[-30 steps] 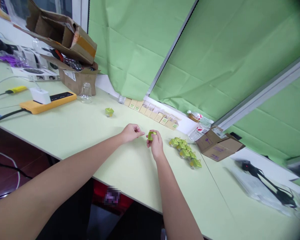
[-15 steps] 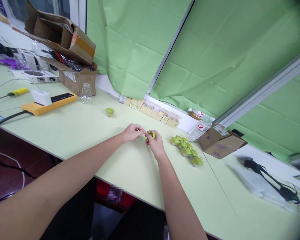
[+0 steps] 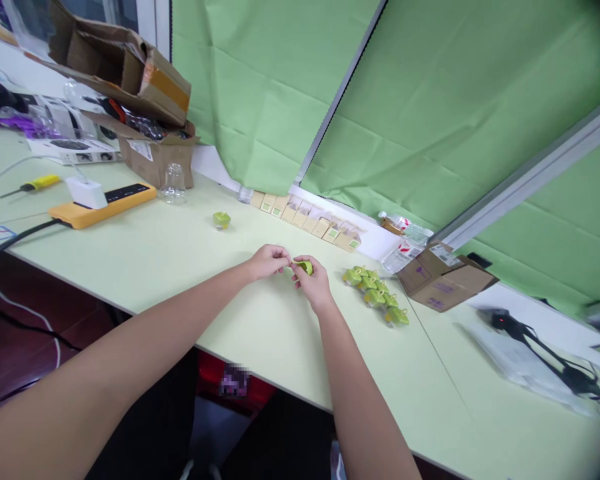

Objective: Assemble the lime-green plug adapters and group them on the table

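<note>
Above the middle of the pale table [image 3: 260, 320], my right hand [image 3: 313, 283] is closed around a small yellow-green hollow cap [image 3: 306, 267]. My left hand [image 3: 270, 261] pinches at the cap's left edge, fingertips pressed together; whatever is between them is too small to make out. Further back on the left sits a single small green-topped clear container [image 3: 221, 220]. To the right of my hands stands a cluster of several similar green-topped containers [image 3: 375, 297] with little loops on top.
A row of small cardboard boxes [image 3: 310, 219] lines the wall. On the left are an orange power strip [image 3: 105, 205], a yellow-handled screwdriver [image 3: 43, 182], a clear plastic cup [image 3: 174, 183] and open cartons [image 3: 160, 157]. On the right are a cardboard box [image 3: 443, 277] and a black strap-like device [image 3: 545, 353].
Both hands stay together at the cap, with only slight finger movement. The cap appears turned a little, its opening less visible. The whole view has shifted slightly.
</note>
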`<state>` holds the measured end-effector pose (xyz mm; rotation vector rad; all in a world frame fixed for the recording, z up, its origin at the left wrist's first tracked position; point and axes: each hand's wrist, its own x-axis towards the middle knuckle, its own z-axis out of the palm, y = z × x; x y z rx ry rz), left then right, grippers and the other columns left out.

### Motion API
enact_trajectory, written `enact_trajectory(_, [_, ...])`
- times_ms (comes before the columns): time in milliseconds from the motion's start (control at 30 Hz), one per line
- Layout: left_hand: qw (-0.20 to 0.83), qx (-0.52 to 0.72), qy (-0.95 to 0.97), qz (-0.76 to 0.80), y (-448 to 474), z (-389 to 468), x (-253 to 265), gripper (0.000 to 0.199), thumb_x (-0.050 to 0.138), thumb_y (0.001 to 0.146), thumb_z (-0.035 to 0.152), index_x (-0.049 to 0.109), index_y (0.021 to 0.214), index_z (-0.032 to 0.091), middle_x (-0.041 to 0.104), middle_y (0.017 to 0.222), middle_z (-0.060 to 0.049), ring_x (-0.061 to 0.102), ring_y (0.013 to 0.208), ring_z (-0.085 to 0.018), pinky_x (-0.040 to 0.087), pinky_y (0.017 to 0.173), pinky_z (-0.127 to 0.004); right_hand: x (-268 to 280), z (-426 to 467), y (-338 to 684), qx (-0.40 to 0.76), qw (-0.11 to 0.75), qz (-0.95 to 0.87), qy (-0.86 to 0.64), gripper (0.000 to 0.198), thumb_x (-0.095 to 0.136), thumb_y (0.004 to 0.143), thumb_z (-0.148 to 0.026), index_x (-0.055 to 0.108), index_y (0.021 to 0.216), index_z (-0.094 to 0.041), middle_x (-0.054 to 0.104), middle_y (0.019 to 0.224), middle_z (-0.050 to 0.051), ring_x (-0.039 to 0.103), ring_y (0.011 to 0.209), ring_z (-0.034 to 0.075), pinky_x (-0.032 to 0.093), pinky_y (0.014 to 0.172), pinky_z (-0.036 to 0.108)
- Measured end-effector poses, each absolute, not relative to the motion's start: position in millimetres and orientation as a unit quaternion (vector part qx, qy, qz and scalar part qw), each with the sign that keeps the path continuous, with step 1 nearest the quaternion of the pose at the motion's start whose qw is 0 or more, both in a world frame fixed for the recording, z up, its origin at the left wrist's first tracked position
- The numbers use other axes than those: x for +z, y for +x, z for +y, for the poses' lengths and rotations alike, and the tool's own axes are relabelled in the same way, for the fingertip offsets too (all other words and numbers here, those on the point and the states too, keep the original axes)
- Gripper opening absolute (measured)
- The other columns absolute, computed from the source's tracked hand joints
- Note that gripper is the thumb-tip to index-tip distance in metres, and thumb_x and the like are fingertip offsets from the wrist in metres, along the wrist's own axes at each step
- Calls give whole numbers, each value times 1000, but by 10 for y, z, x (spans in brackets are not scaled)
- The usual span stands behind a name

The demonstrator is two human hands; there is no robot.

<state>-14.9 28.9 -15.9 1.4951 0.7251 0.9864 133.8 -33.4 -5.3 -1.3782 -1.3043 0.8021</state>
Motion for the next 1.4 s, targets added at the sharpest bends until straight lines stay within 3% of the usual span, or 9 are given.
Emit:
enact_trajectory(167, [560,418,636,326,-139,293,-179,10,65,67,12,59,75,14,60,63,2,54,54,-8,41,51,-19,-101,-317,1356,307,500,-569,-577,30,70,71,-43,66,92,-22,62,74,-1,59,58,13,49,45,23])
enact_trajectory(367, [554,424,649,302,-140,276,-179,21,71,68,21,58,83,15,61,70,1,55,55,-8,43,53,-20,-127,-298,1379,271,502,-560,-600,32,69,72,-49,65,89,-22,62,71,-1,60,57,14,46,45,23])
enact_trajectory(567, [488,442,696,286,-133,352,-281,26,75,64,24,65,87,14,65,81,-2,53,60,-7,44,59,-21,-72,-327,1351,293,515,-538,-600,24,68,71,-39,65,86,-22,59,65,-3,57,53,13,47,45,23])
enact_trajectory(833, [476,448,695,299,-151,390,-305,25,75,66,27,70,85,12,67,77,-4,58,67,-11,47,67,-25,29,-376,1348,409,521,-521,-538,28,70,70,-37,65,93,-22,64,82,-1,61,60,12,50,49,23])
enact_trajectory(1133, [413,419,747,310,-207,364,-272,20,70,68,25,72,83,12,70,77,-5,59,68,-13,47,66,-25,51,-408,1393,437,472,-531,-551,29,74,68,-39,67,91,-21,66,87,2,65,65,14,53,53,26])
enact_trajectory(1300, [376,375,798,285,-239,328,-276,20,64,73,24,75,87,15,71,78,-3,58,66,-13,45,64,-24,13,-418,1382,467,407,-544,-566,24,72,69,-37,63,82,-19,65,75,1,63,62,14,52,52,25])
enact_trajectory(1400, [379,370,802,278,-241,324,-284,21,61,71,19,75,87,16,72,78,-2,58,66,-12,45,64,-24,-33,-412,1354,467,403,-555,-558,24,67,73,-41,59,77,-18,61,62,0,58,52,13,46,44,22])
